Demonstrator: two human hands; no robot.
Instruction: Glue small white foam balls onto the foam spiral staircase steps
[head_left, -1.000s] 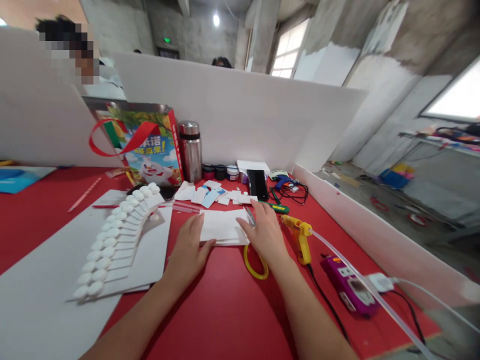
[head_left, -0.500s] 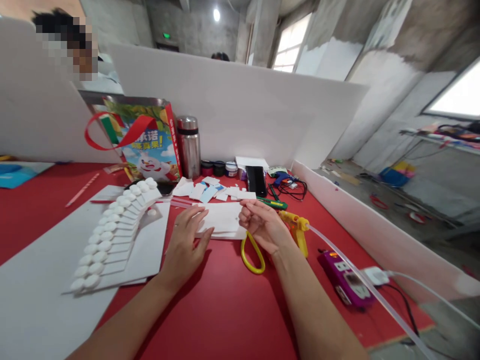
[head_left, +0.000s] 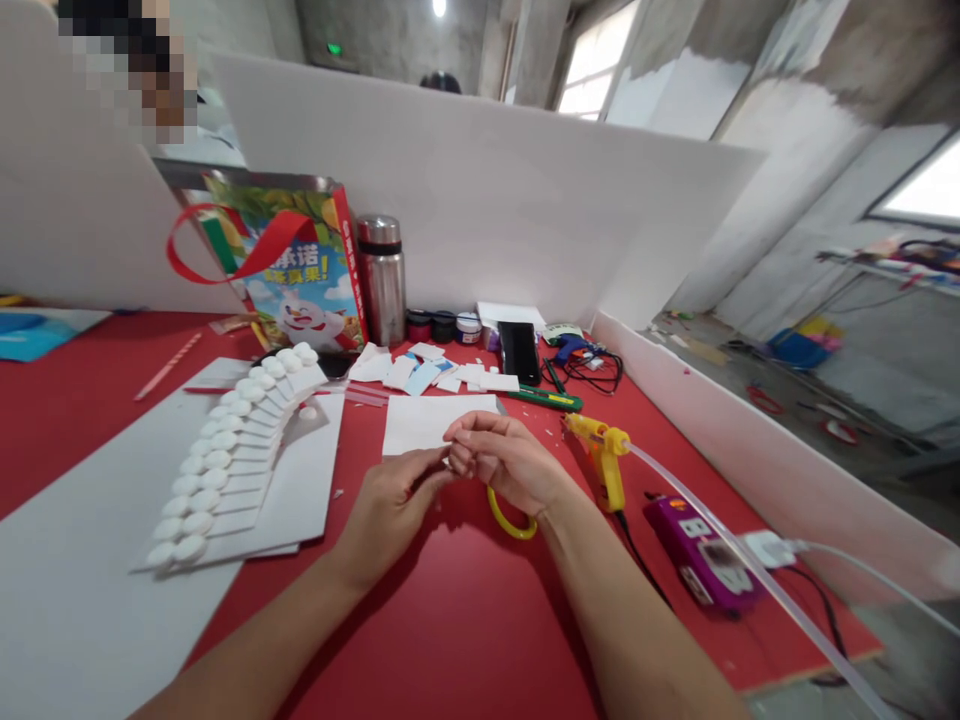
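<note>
Over the red table, my left hand (head_left: 391, 502) and my right hand (head_left: 511, 462) meet fingertip to fingertip. Both are closed in a pinch; whatever lies between the fingers is too small or hidden to make out. Just behind them a white card (head_left: 420, 418) lies flat, partly covered by my hands. A yellow looped handle (head_left: 516, 528) shows below my right hand, the rest of it hidden. To the right rests a yellow hot glue gun (head_left: 609, 470) with a long clear glue stick. On the left sits a curved white card piece (head_left: 244, 485) edged with double rows of white discs (head_left: 204, 500).
A green utility knife (head_left: 551, 399), paper scraps (head_left: 424, 372), a black phone (head_left: 519, 352) and small paint jars (head_left: 444, 327) lie behind. A steel flask (head_left: 384, 285) stands beside a printed bag (head_left: 300, 265). At right is a purple power strip (head_left: 701, 555). White boards (head_left: 480, 200) wall the table.
My left hand has left the white card and moved right to meet my right hand's fingertips. My right hand has shifted slightly left and down. The view has tilted a little downward.
</note>
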